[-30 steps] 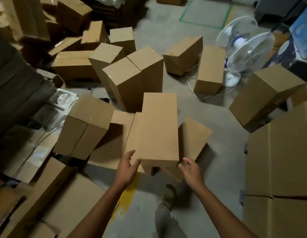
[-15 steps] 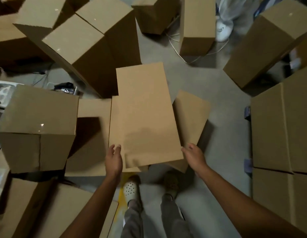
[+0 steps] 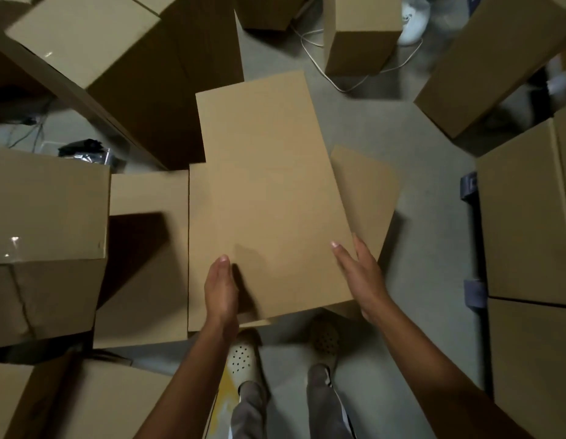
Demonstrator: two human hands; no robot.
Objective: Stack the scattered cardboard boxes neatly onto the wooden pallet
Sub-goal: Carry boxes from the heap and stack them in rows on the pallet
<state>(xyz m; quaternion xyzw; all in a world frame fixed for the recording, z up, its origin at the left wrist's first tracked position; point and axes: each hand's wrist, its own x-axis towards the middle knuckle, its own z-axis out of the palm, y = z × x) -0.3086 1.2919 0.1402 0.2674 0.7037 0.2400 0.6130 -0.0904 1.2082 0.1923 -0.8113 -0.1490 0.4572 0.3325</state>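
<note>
A long plain cardboard box [image 3: 269, 185] lies in the middle of the head view, resting on other boxes just in front of my feet. My left hand [image 3: 220, 288] lies with straight fingers against the box's near left side. My right hand [image 3: 359, 274] presses flat against its near right side, fingers straight. Stacked boxes [image 3: 528, 248] rise at the right edge, with a dark blue edge [image 3: 468, 188] showing beside them. The wooden pallet itself is not visible.
Scattered cardboard boxes crowd the grey floor: a large one [image 3: 44, 217] at left, a tall pair [image 3: 117, 58] at upper left, more [image 3: 361, 30] at top and upper right [image 3: 497, 58]. A white cable [image 3: 319, 68] trails across bare floor beyond the box.
I have leaned in closer over the box. Both hands have slid forward from its near corners along its two sides.
</note>
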